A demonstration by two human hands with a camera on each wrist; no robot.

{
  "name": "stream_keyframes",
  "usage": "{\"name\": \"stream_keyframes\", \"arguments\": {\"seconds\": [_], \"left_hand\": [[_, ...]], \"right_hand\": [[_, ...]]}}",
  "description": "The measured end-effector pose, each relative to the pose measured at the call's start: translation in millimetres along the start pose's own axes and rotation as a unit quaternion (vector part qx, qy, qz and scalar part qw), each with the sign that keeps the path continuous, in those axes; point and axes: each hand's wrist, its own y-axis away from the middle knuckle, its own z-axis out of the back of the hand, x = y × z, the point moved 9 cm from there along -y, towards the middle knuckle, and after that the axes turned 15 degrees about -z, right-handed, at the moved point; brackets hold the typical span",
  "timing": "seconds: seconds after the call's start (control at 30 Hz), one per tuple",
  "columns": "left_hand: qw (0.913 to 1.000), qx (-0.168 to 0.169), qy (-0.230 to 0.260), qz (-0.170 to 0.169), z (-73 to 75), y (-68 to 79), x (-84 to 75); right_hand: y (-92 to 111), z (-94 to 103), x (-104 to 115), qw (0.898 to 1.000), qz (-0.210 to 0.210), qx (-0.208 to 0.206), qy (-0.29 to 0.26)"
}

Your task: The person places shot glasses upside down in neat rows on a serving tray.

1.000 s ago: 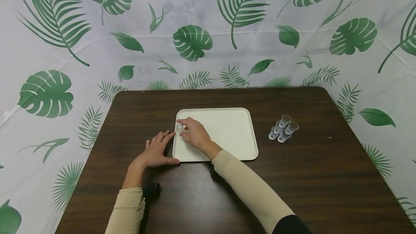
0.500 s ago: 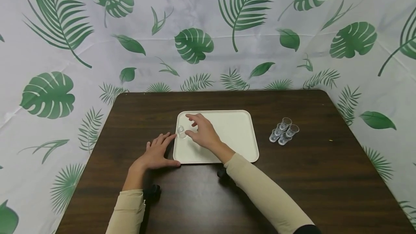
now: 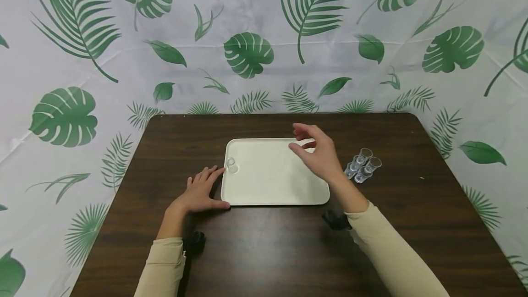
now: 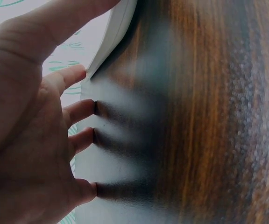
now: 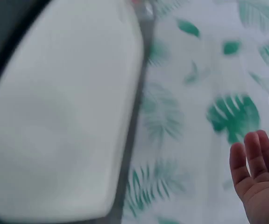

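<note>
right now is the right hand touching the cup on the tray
Apart: the head view shows bare tray between the right hand and the cup.

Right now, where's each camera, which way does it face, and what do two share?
Head: worn on the head, facing forward and down at the wood-grain table, cream tray and clear shot glasses; the left hand, right hand and beige sleeves show.
Left wrist: worn there, looking past the left hand at the table and the tray's edge.
Right wrist: worn there, looking over the tray; part of the right hand shows at the lower right.
Shared: both wrist views show the tray and leaf-print backdrop.
</note>
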Motion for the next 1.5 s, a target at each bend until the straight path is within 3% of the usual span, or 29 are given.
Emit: {"name": "stream_keyframes", "arguments": {"seconds": [0.2,0.33,0.43,0.53,0.63,0.87,1.0,1.17,1.5], "left_hand": [[1.0,0.007,0.005,0.001,-2.6,-1.6,-1.5],[0.9999,0.009,0.007,0.003,-2.8,-1.4,-2.5],[0.9999,0.005,0.009,-0.002,-0.9,-0.7,-4.2],[1.0,0.001,0.008,-0.002,1.5,1.0,-4.0],[1.0,-0.001,0.002,0.002,3.6,2.9,-2.1],[1.0,0.003,0.008,-0.003,2.7,1.1,-4.5],[1.0,0.007,0.004,-0.003,0.5,-0.6,-5.2],[1.0,0.004,0.005,-0.003,0.9,-0.1,-4.4],[0.9999,0.004,0.013,0.0,-0.7,0.7,-3.6]], "right_hand": [[20,82.8,-7,0.995,-0.044,-0.088,-0.017],[28,134.2,-58,0.982,-0.108,-0.156,-0.021],[33,166.9,-108,0.963,-0.165,-0.212,-0.025],[40,185.3,-142,0.943,-0.221,-0.246,-0.031],[43,189.1,-169,0.934,-0.265,-0.239,-0.034],[51,173.6,-208,0.951,-0.289,-0.099,0.057],[56,167.6,-219,0.95,-0.3,-0.055,0.066],[55,163.7,-223,0.948,-0.299,-0.045,0.1],[54,163.8,-229,0.937,-0.288,-0.079,0.183]]}}
